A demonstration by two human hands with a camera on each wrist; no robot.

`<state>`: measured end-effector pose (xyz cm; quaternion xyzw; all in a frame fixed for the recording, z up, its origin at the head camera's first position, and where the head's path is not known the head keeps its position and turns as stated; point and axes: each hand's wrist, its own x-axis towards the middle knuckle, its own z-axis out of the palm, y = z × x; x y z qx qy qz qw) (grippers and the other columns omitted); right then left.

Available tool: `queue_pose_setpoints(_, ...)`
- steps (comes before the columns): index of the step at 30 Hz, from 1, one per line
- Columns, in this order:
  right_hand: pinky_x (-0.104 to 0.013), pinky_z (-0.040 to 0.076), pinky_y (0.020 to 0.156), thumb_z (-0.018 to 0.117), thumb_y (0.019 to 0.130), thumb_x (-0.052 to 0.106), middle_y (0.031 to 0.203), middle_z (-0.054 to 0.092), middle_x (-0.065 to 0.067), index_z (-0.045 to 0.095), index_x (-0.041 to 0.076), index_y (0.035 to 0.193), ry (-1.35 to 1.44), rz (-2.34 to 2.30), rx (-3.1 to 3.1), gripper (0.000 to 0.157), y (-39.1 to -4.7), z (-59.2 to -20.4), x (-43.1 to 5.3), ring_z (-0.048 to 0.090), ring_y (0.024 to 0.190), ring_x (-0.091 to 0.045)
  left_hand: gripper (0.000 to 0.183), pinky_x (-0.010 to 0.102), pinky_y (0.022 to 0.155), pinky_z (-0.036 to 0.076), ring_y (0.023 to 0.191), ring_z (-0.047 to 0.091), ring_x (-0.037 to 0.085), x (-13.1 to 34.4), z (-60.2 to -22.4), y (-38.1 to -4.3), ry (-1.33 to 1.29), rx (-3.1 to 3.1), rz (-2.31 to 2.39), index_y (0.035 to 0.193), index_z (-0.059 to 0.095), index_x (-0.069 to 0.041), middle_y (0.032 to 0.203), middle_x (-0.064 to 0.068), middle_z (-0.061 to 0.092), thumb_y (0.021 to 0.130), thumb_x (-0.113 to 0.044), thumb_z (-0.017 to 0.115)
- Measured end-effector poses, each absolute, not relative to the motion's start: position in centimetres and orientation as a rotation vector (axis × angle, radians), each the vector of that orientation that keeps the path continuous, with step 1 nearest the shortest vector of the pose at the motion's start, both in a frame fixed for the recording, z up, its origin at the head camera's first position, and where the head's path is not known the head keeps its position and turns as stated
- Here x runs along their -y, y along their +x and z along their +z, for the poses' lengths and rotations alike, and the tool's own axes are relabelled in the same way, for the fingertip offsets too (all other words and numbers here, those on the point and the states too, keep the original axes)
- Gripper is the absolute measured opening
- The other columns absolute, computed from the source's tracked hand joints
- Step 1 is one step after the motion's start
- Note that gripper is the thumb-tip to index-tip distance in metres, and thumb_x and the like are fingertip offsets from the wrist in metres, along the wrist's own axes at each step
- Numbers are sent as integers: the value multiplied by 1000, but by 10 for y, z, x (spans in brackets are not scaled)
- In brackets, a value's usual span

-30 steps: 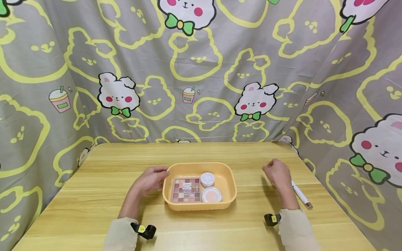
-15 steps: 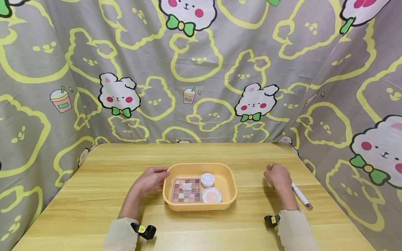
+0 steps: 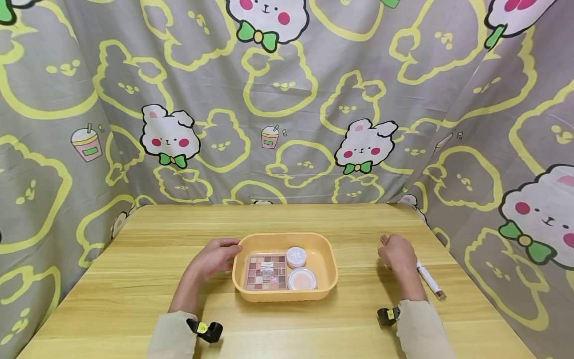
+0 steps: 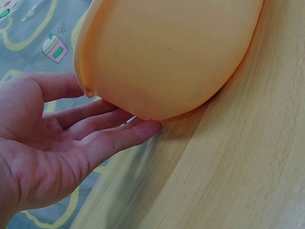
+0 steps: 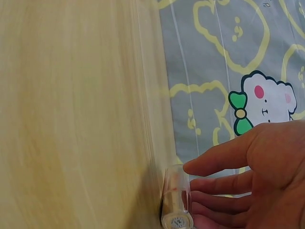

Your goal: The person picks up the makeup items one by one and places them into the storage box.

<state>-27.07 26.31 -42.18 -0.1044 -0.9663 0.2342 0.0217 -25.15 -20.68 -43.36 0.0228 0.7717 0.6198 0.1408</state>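
My left hand (image 3: 215, 258) holds the left end of a yellow plastic basket (image 3: 329, 264). In the left wrist view, the thumb (image 4: 59, 86) reaches over the rim, while the other fingers (image 4: 136, 134) lie along the outside, beneath it. An eyeshadow palette (image 3: 266, 279), a white star-lidded round case (image 3: 296, 256) and a clear-topped round compact (image 3: 302, 279) lie inside. On the right, my right hand (image 3: 398, 255) pinches a small clear cosmetic tube (image 5: 176, 195) with a round emblem at one end. Its exact kind is unclear.
Partly behind my right wrist, a slim white pen-shaped item (image 3: 432, 281) with a brown tip lies on the wooden table (image 3: 287, 329). Patterned grey curtains (image 3: 287, 164) surround the table's back and sides.
My right hand has come slightly nearer and a little to the right, and the top of the tube shows between its fingers. My left hand and the basket have stayed in place.
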Motion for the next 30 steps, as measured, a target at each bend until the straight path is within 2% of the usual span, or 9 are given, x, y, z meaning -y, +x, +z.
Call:
queue_pose_setpoints(8, -44, 49, 61, 53, 97, 21, 98, 64, -30, 63, 2, 85, -327, 728, 3004, 25, -272, -424, -262, 58, 78, -37, 49, 52, 98, 55, 130, 57, 40, 208, -435, -252, 72, -2221, 1799, 143, 49, 8, 142, 28, 56, 104, -22, 54)
queue_pose_setpoints(16, -45, 50, 61, 43, 102, 25, 99, 64, -33, 64, 1, 80, -295, 702, 3005, 38, -271, -424, -262, 59, 77, -39, 50, 52, 97, 56, 130, 57, 40, 207, -434, -251, 86, -2214, 1808, 143, 48, 9, 142, 28, 56, 104, -22, 55)
queue_pose_setpoints(20, -47, 51, 63, 49, 100, 25, 105, 64, -37, 71, -6, 98, -277, 669, 3026, 38, -270, -422, -262, 60, 78, -39, 51, 52, 97, 56, 131, 57, 41, 207, -434, -251, 96, -2213, 1808, 144, 47, 9, 142, 29, 55, 104, -22, 54)
queue_pose_setpoints(24, -45, 50, 61, 57, 94, 23, 110, 63, -40, 67, -12, 116, -272, 642, 3061, 43, -271, -420, -262, 59, 76, -39, 51, 52, 97, 56, 131, 57, 41, 208, -435, -252, 97, -2209, 1811, 143, 47, 10, 142, 29, 55, 104, -22, 54)
queue_pose_setpoints(30, -40, 48, 58, 60, 92, 22, 120, 60, -41, 55, -6, 139, -244, 627, 3089, 56, -270, -419, -262, 57, 75, -37, 48, 51, 97, 57, 126, 61, 37, 208, -437, -253, 73, -2221, 1810, 141, 51, 8, 138, 25, 59, 103, -22, 55)
